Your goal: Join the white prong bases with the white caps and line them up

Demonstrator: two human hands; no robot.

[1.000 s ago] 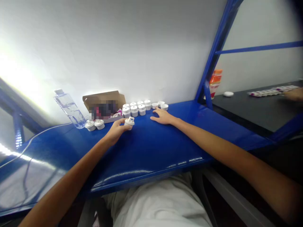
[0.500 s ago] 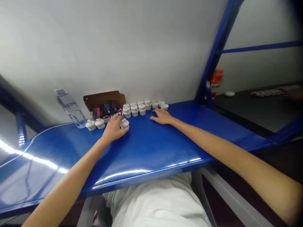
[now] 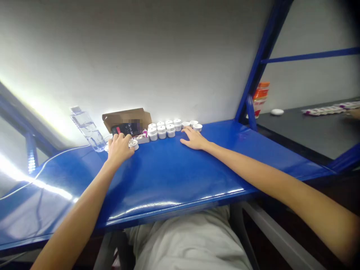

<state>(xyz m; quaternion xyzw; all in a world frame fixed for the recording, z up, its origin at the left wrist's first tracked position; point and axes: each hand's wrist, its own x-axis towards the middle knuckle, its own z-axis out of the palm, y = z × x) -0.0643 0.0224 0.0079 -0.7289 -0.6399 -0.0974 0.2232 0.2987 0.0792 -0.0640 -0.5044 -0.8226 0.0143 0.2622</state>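
Note:
My left hand [image 3: 120, 150] is low over the table at the left, fingers curled round a white round plastic piece [image 3: 134, 144] with small holes in its top. The thumb lies along its near side. Another white piece [image 3: 106, 148] shows partly behind that hand; its rest is hidden. Just right of the table's middle, my right hand [image 3: 194, 139] rests with thumb and fingers apart, holding nothing. Its fingertips are close to a few open white cups [image 3: 197, 128]. To their left, several white capped pieces [image 3: 161, 132] stand in two rows.
Behind the left hand, an open cardboard box [image 3: 146, 117] holds a dark device with a lit display [image 3: 135, 128]. A clear bottle [image 3: 89, 129] tilts beside it, near a white cable [image 3: 56, 155]. A blue post [image 3: 253, 71] rises at the right, with another person's hand [image 3: 354, 113] beyond.
My left hand has moved left along the table with the white round piece, towards the other white pieces. My right hand has stayed in place. The view has shifted slightly.

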